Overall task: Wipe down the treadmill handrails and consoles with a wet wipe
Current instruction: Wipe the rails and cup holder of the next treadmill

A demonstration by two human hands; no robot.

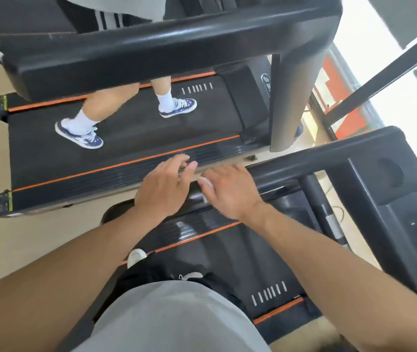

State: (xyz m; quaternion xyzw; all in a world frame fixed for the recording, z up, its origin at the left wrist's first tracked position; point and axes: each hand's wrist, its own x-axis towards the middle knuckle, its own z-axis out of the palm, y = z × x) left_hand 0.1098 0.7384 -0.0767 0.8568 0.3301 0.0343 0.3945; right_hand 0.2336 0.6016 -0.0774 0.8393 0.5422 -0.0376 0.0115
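The right hand (230, 191) presses the wet wipe (206, 185) flat-fingered onto the handrail (304, 163); the left hand (164, 189), at nine o'clock, hovers relaxed, empty.

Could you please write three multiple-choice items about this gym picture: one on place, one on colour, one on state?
1. Where is the crumpled white wet wipe?
A. on the floor
B. under the right hand on the black treadmill handrail
C. on the console

2. What colour are the belt-edge stripes?
A. orange
B. green
C. white

3. How are the left hand fingers?
A. clenched in a fist
B. fairly straight, holding nothing
C. gripping a bottle

Answers: B, wipe peeks beneath the palm; A, stripes are orange; B, fingers spread.
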